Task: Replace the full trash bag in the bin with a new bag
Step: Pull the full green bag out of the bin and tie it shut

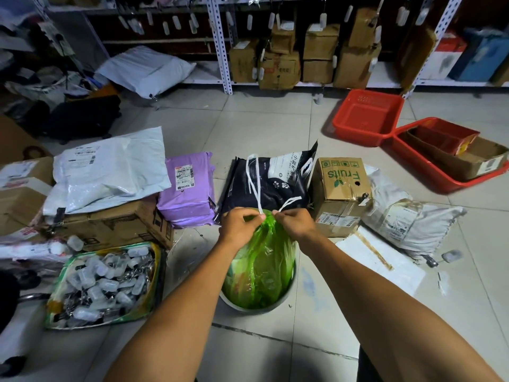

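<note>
Near me on the pale tiled floor [275,128] stands the round bin [256,308], its grey rim just showing beneath the green trash bag [261,266]. That bag is thin, glossy, translucent plastic, crumpled into soft folds and gathered to a narrow neck at the top, with pale shapes showing dimly through it. My left hand [239,226] and right hand [296,220] meet over that neck, fingers curled; each pinches one end of the white drawstring [254,177], a flat woven tape that loops up in front of the dark glossy pouch with paw prints [271,180] just beyond the bin. Right of the pouch sits a brown cardboard box printed "Fruits" [341,188], its tape wrinkled. Left of it lies a smooth purple mailer [190,188], and further left a white poly mailer [110,172] rests on a worn carton. At near left a green-edged tray [158,252] is heaped with small clear plastic tags. Far right, two red plastic baskets [366,117] sit before the metal shelving.
</note>
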